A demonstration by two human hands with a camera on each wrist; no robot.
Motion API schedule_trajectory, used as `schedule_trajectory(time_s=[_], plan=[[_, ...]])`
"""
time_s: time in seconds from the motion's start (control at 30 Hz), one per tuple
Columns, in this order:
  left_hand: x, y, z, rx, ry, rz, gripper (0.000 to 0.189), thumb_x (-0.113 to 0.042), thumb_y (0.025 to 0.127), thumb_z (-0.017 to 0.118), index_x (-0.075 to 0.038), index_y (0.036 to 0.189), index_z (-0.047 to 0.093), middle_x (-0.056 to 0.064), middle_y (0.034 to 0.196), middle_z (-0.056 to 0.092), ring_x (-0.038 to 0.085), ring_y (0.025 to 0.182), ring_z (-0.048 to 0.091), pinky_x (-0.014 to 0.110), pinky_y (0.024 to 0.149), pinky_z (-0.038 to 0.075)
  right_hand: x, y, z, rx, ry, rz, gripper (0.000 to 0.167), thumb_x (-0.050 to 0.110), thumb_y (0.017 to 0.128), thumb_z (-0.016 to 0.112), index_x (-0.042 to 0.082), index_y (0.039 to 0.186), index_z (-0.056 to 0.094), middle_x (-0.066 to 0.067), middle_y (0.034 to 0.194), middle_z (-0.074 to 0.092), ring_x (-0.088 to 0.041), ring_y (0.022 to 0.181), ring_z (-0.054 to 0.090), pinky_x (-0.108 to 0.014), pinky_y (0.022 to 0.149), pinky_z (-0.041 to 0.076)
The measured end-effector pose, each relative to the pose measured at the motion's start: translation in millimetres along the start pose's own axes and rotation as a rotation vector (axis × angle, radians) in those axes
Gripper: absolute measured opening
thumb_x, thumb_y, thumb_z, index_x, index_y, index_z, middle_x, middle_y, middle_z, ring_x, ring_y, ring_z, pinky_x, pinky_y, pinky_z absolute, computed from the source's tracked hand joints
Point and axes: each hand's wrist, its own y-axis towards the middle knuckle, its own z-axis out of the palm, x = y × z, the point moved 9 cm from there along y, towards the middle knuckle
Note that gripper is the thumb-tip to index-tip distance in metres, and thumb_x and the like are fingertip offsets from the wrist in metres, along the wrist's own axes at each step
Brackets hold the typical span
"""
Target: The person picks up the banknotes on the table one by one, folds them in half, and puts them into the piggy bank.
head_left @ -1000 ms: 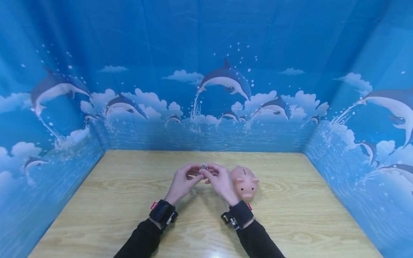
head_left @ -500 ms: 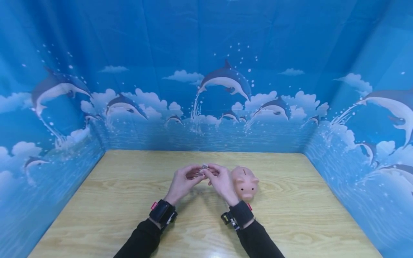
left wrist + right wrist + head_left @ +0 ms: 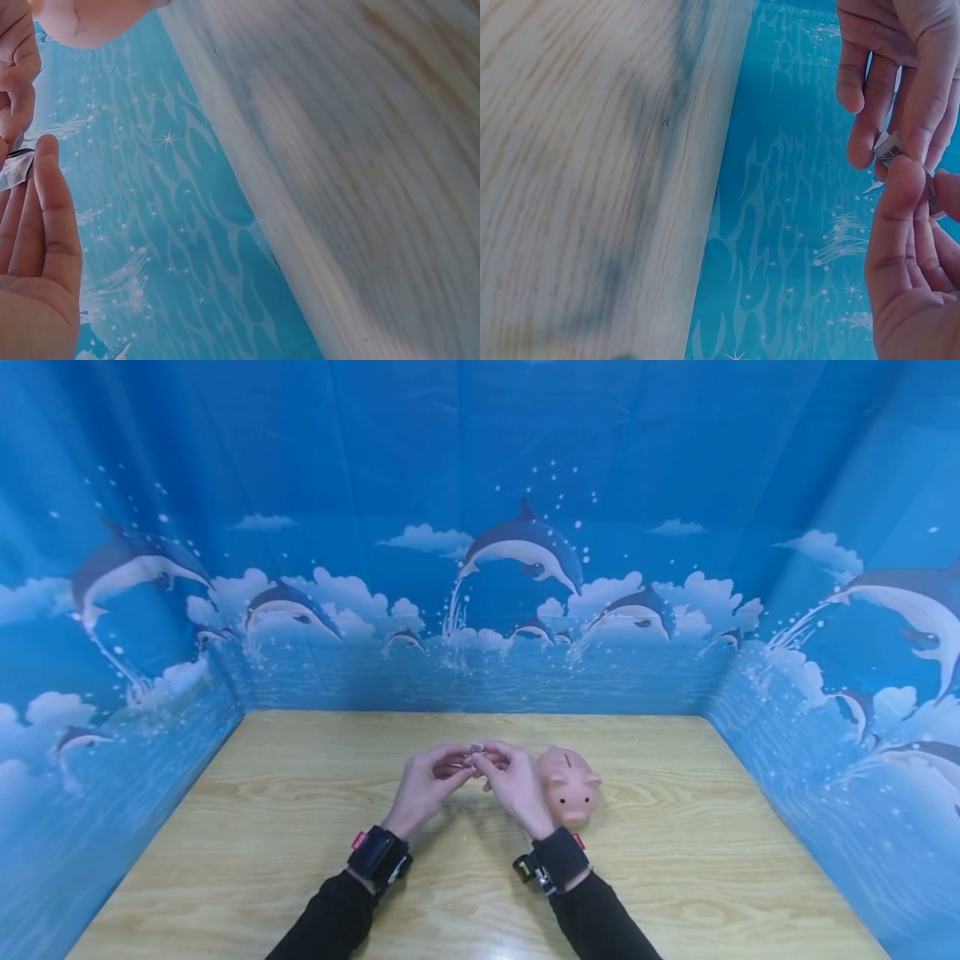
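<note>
Both hands meet over the middle of the table, fingertip to fingertip, around a small clear and silvery piece (image 3: 476,748). My left hand (image 3: 422,787) pinches it from the left, and my right hand (image 3: 517,781) from the right with thumb and forefinger. Up close in the left wrist view, the see-through piece (image 3: 16,171) has a dark edge and looks like a little plastic packet; its exact kind I cannot tell. Grey and white bits of the piece (image 3: 889,148) show between the fingers in the right wrist view. Fingers cover the remainder.
A pink piggy bank (image 3: 570,789), slot on top, stands just right of my right hand, its snout toward me. The light wooden table (image 3: 315,802) is bordered at the back and sides by a blue dolphin-print curtain (image 3: 375,668).
Both hands have stayed in place around the small piece. Only the fingers have shifted slightly, with the lower fingers of my right hand lifting a little. The piggy bank has not moved.
</note>
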Motion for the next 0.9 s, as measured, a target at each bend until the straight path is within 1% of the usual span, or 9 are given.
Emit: schedule_trajectory(time_s=[0.03,0.1,0.27,0.33,0.43,0.53,0.7,0.77,0.9], plan=[[-0.2,-0.2,-0.1,-0.001,-0.004,0.004,0.031,-0.016,0.085,0.076,-0.015,0.115,0.07,0.004,0.105,0.075,0.014,0.092,0.072,0.023,0.077,0.06,-0.1,0.2,0.3,0.001,-0.002,-0.001,0.03,0.007,0.095,0.062,-0.009,0.12,0.062,-0.025,0.095,0.071,-0.005,0.068,0.063,-0.036,0.06,0.06],[-0.9,-0.6,-0.5,-0.006,-0.004,0.013,0.029,-0.015,0.085,0.076,-0.014,0.114,0.07,0.004,0.105,0.075,0.015,0.092,0.072,0.022,0.076,0.06,-0.8,0.7,1.0,0.005,-0.002,0.001,0.029,0.007,0.095,0.062,-0.009,0.12,0.063,-0.025,0.094,0.071,-0.005,0.068,0.062,-0.036,0.059,0.06],[-1.6,-1.0,-2.2,-0.022,0.005,0.024,0.027,-0.013,0.085,0.076,-0.012,0.112,0.071,0.005,0.102,0.075,0.015,0.09,0.072,0.023,0.075,0.06,-0.9,0.9,2.7,0.022,0.007,-0.001,0.03,0.008,0.096,0.062,-0.009,0.12,0.062,-0.025,0.095,0.07,-0.009,0.071,0.064,-0.052,0.068,0.058],[-1.8,-0.9,-1.8,-0.019,0.007,0.029,0.027,-0.012,0.085,0.076,-0.012,0.112,0.071,0.004,0.102,0.075,0.015,0.09,0.072,0.023,0.074,0.06,-1.4,0.2,2.6,0.024,0.006,0.0,0.031,0.009,0.096,0.062,-0.009,0.121,0.061,-0.025,0.097,0.07,-0.018,0.075,0.067,-0.054,0.07,0.058],[-1.7,-1.1,0.0,-0.002,0.008,0.036,0.028,-0.01,0.085,0.076,-0.011,0.112,0.07,0.005,0.102,0.075,0.016,0.09,0.072,0.022,0.075,0.06,-3.6,-1.5,1.8,0.021,0.007,0.016,0.033,0.009,0.096,0.061,-0.01,0.123,0.06,-0.026,0.099,0.069,-0.035,0.084,0.068,-0.053,0.071,0.058],[-1.5,-1.0,0.5,0.004,0.008,0.042,0.029,-0.008,0.084,0.076,-0.01,0.112,0.07,0.006,0.103,0.075,0.016,0.089,0.072,0.021,0.075,0.059,-4.3,-2.1,2.0,0.017,0.003,0.025,0.034,0.009,0.096,0.061,-0.01,0.124,0.059,-0.026,0.1,0.069,-0.044,0.091,0.066,-0.052,0.072,0.058],[-3.1,-0.6,-0.9,-0.012,-0.003,0.045,0.027,-0.006,0.084,0.076,-0.011,0.111,0.071,0.007,0.103,0.074,0.018,0.089,0.072,0.021,0.075,0.06,-2.6,-1.6,2.8,0.005,-0.003,0.013,0.033,0.009,0.096,0.063,-0.01,0.122,0.06,-0.026,0.101,0.069,-0.041,0.091,0.067,-0.051,0.071,0.059],[-3.7,-0.6,-1.2,-0.019,0.0,0.045,0.027,-0.006,0.084,0.076,-0.011,0.11,0.071,0.008,0.103,0.074,0.019,0.088,0.073,0.021,0.075,0.059,-12.9,2.9,3.1,-0.004,0.002,0.013,0.034,0.011,0.095,0.063,-0.009,0.122,0.06,-0.026,0.102,0.069,-0.04,0.09,0.067,-0.052,0.07,0.059],[-3.3,-0.8,-1.3,-0.023,0.013,0.041,0.026,-0.007,0.084,0.076,-0.012,0.11,0.072,0.006,0.102,0.074,0.017,0.085,0.073,0.02,0.073,0.059,-34.6,11.9,3.7,-0.025,0.008,0.01,0.034,0.016,0.094,0.067,-0.005,0.121,0.063,-0.022,0.103,0.07,-0.034,0.087,0.069,-0.041,0.065,0.061]])
